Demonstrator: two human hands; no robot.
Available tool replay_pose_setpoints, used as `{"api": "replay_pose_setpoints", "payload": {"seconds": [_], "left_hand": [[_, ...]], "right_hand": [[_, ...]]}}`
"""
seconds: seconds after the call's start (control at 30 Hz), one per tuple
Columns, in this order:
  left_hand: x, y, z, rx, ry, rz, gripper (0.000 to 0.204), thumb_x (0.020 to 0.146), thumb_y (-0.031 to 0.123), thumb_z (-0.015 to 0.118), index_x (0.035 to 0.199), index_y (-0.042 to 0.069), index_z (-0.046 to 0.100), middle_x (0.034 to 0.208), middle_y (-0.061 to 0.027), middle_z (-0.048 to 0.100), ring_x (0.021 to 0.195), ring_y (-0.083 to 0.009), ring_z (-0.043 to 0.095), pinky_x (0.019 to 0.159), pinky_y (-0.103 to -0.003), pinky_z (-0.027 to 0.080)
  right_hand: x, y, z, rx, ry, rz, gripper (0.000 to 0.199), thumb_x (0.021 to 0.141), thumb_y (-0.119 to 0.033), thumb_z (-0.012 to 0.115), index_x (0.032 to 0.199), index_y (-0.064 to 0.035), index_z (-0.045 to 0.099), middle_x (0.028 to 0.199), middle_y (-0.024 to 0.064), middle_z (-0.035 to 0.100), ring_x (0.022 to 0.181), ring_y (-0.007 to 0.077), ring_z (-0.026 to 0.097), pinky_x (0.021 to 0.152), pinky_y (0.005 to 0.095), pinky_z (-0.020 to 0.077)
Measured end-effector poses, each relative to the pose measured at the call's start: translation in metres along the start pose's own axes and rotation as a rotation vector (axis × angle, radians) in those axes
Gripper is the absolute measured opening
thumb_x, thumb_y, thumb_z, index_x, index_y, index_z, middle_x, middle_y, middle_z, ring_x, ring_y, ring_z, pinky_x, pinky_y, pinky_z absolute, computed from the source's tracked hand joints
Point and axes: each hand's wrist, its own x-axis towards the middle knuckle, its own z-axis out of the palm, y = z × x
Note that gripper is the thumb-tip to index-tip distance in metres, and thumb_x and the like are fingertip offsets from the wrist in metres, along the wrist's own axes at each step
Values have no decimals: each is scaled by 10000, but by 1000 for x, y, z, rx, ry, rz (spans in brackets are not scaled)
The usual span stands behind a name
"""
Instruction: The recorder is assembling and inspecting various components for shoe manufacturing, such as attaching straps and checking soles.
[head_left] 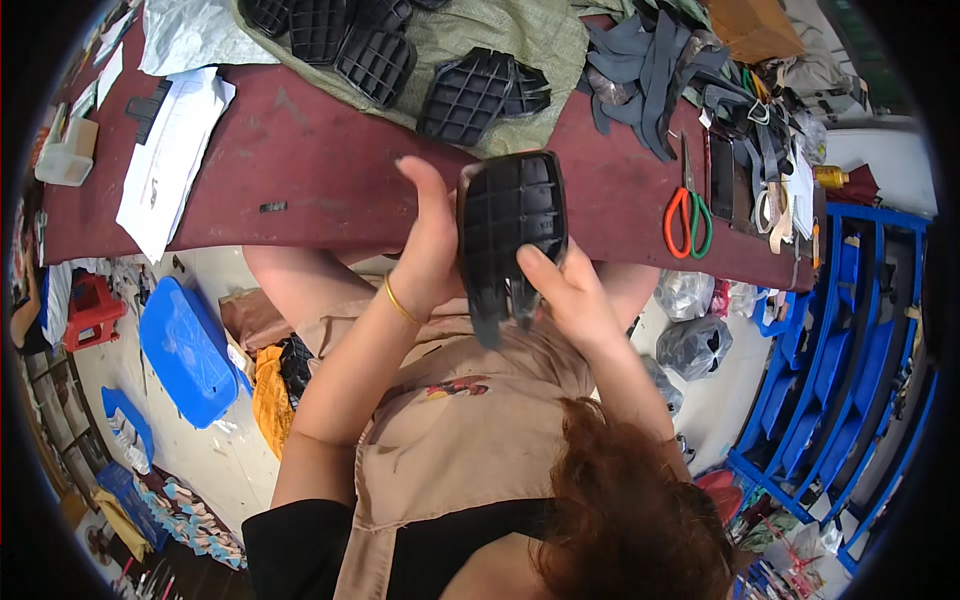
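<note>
A black moulded pad [512, 205] with a raised grid on its face is held upright over my lap, at the table's near edge. My right hand [570, 290] grips its lower right side, thumb pressed on the gridded face. Against the pad's left edge rests my left hand [432, 235], its thumb raised away and its fingers hidden behind the pad. A dark strip [484, 325] hangs below the pad, blurred. Similar black gridded pads [465, 98] lie beyond on a greenish woven sack [440, 40].
On the dark red tabletop [300, 170] are scissors [688, 215] with red and green handles, a heap of grey strips [640, 75], white papers [180, 160] and a clear box [68, 150]. A blue rack [830, 380] stands right; a blue stool [188, 350] stands left.
</note>
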Motion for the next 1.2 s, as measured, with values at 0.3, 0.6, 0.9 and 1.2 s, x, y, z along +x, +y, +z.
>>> {"api": "replay_pose_setpoints", "payload": {"seconds": [0.3,0.6,0.9,1.2], "left_hand": [[18,-22,-41,220,380,152,642,906,626,259,669,88,514,586,-5,461,548,-93,444,548,-226,384],[-23,-46,-35,699,-7,-237,370,967,374,399,790,71,516,655,51,433,579,-53,392,572,-191,371],[1,-17,-19,241,33,13,457,961,216,444,1355,29,308,1223,-78,490,1094,-129,460,914,-278,393],[46,-63,-50,735,215,401,353,929,166,500,1222,-30,500,1081,-92,610,951,-102,544,842,-236,432]], "right_hand": [[-15,10,16,-1135,60,-447,362,872,-152,582,1120,46,408,998,203,567,864,227,596,763,309,462],[-2,1,-16,-737,421,-343,290,921,-197,526,1072,30,427,807,48,583,697,115,535,636,275,457],[8,8,-38,-118,271,-12,416,938,-370,479,1158,-18,456,881,25,572,677,58,521,550,201,420],[31,14,-47,-70,394,-228,340,972,-268,399,1134,12,503,1060,71,568,935,131,522,850,287,416]]}}
